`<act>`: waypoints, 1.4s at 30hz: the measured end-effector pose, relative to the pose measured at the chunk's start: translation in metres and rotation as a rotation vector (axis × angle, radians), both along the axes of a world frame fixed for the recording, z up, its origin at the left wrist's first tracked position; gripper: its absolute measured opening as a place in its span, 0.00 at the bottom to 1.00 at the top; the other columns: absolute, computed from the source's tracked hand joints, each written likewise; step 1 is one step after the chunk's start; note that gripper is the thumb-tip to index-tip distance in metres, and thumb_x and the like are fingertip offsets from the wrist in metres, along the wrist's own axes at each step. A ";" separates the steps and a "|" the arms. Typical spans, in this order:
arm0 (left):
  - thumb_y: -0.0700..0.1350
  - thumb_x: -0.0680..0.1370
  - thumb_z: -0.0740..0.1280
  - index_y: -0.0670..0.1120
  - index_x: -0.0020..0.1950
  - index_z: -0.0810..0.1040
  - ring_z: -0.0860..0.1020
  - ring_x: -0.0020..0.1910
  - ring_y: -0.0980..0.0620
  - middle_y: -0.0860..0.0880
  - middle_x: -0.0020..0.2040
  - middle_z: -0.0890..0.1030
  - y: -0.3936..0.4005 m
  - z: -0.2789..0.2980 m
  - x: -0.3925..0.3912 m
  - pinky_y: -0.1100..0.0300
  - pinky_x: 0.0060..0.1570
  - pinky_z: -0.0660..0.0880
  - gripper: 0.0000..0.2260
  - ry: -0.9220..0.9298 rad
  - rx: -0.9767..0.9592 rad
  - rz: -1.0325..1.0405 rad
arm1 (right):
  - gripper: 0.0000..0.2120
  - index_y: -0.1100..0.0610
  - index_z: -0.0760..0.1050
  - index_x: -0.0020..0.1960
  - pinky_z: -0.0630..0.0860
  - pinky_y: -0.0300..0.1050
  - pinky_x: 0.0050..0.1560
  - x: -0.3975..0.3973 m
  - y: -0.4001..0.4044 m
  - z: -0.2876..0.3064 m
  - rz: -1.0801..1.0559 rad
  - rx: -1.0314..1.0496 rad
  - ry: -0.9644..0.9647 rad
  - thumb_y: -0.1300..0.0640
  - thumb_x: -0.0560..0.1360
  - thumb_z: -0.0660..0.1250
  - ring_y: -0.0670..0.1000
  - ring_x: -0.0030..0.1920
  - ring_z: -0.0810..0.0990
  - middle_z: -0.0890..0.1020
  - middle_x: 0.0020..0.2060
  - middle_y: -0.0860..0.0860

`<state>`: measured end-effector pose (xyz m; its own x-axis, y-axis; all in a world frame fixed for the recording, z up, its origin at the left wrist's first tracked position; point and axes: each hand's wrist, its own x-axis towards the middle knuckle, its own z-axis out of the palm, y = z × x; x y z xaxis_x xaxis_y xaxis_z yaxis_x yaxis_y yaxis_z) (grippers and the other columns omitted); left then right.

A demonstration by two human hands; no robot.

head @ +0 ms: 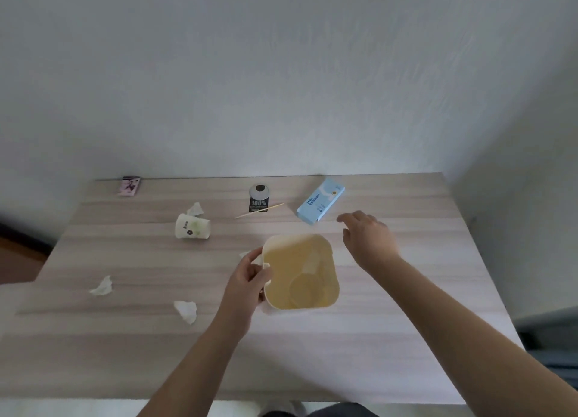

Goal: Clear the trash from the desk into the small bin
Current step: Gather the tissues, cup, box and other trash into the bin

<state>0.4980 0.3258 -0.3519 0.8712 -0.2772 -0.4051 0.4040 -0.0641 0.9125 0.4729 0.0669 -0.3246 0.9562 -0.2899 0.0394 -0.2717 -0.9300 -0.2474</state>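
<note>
Pale yellow plastic, squarish with rounded corners, the small bin (301, 271) stands upright near the middle of the desk (391, 338), and we look straight down into it; a faint round shape and a pale scrap show at its bottom, too blurred for us to name. Our left hand (247, 283) grips its left rim, fingers (261, 277) closed over the edge. Our right hand (369, 238) hovers above the desk just right of the bin, fingers spread and holding nothing, reaching toward a light blue carton (320, 204) that lies flat near the far edge.

Trash lies scattered on the light wood-grain surface. A white paper cup (191, 226) with a dark flower print lies on its side to the far left of the bin, with a crumpled tissue (195, 209) just behind it. Two more crumpled tissues sit to the near left, one (102, 287) well apart from the bin, the other (186, 311) nearer us. A thin wooden stick (259, 210) lies between the cup and the carton, touching a small black-and-silver packet (259, 197) marked "100%". A small pink card (129, 186) rests at the far left corner.
</note>
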 end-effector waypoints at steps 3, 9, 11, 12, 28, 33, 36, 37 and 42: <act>0.39 0.78 0.68 0.61 0.59 0.81 0.72 0.34 0.54 0.49 0.37 0.70 0.016 0.003 0.023 0.63 0.33 0.75 0.18 0.021 -0.038 -0.057 | 0.20 0.52 0.71 0.68 0.74 0.50 0.52 0.032 0.017 -0.015 0.043 -0.021 0.095 0.60 0.76 0.60 0.57 0.55 0.77 0.78 0.60 0.52; 0.41 0.75 0.71 0.61 0.59 0.80 0.67 0.41 0.46 0.44 0.41 0.68 0.030 0.000 0.067 0.56 0.37 0.68 0.18 0.062 -0.070 -0.055 | 0.28 0.52 0.62 0.74 0.72 0.53 0.57 0.100 0.028 -0.051 -0.031 0.104 0.285 0.62 0.74 0.58 0.59 0.59 0.74 0.73 0.66 0.55; 0.46 0.69 0.73 0.62 0.60 0.81 0.68 0.41 0.46 0.47 0.39 0.70 0.032 0.001 0.079 0.52 0.41 0.68 0.20 0.054 -0.093 -0.055 | 0.28 0.52 0.60 0.75 0.72 0.55 0.59 0.122 0.026 -0.065 -0.048 0.104 0.308 0.61 0.75 0.58 0.59 0.61 0.72 0.71 0.68 0.55; 0.49 0.67 0.73 0.62 0.60 0.81 0.69 0.42 0.46 0.45 0.40 0.70 0.033 0.002 0.085 0.49 0.43 0.68 0.21 0.045 -0.104 -0.055 | 0.28 0.52 0.59 0.75 0.71 0.56 0.60 0.131 0.025 -0.071 -0.058 0.107 0.311 0.60 0.76 0.58 0.60 0.63 0.71 0.69 0.69 0.55; 0.53 0.64 0.73 0.66 0.57 0.80 0.72 0.48 0.45 0.44 0.50 0.74 0.039 -0.019 0.124 0.46 0.47 0.70 0.22 0.070 -0.080 -0.070 | 0.24 0.51 0.64 0.69 0.68 0.63 0.65 0.133 0.007 -0.154 -0.187 0.023 0.347 0.40 0.78 0.56 0.58 0.75 0.52 0.57 0.75 0.55; 0.49 0.68 0.71 0.69 0.55 0.80 0.73 0.48 0.46 0.46 0.52 0.74 0.037 -0.026 0.122 0.49 0.47 0.73 0.20 0.078 -0.056 -0.077 | 0.31 0.51 0.58 0.71 0.67 0.63 0.65 0.133 0.004 -0.153 -0.318 0.108 0.251 0.45 0.74 0.66 0.60 0.74 0.53 0.53 0.75 0.57; 0.46 0.70 0.69 0.68 0.55 0.80 0.72 0.48 0.46 0.45 0.51 0.73 0.038 -0.025 0.123 0.51 0.46 0.73 0.19 0.082 -0.055 -0.073 | 0.42 0.51 0.45 0.76 0.64 0.61 0.67 0.139 0.005 -0.149 -0.526 0.260 0.323 0.44 0.73 0.67 0.62 0.72 0.57 0.54 0.74 0.59; 0.45 0.70 0.69 0.67 0.56 0.80 0.72 0.48 0.45 0.45 0.51 0.73 0.039 -0.024 0.124 0.50 0.46 0.73 0.19 0.086 -0.055 -0.069 | 0.43 0.52 0.45 0.77 0.64 0.59 0.66 0.141 0.005 -0.149 -0.557 0.275 0.340 0.45 0.73 0.68 0.62 0.70 0.60 0.58 0.72 0.60; 0.44 0.71 0.70 0.65 0.58 0.80 0.70 0.47 0.45 0.43 0.47 0.71 0.038 -0.019 0.126 0.46 0.48 0.69 0.20 0.060 -0.055 -0.128 | 0.34 0.54 0.55 0.73 0.70 0.56 0.58 0.130 0.000 -0.137 -0.572 0.359 0.281 0.51 0.72 0.66 0.62 0.62 0.67 0.69 0.62 0.61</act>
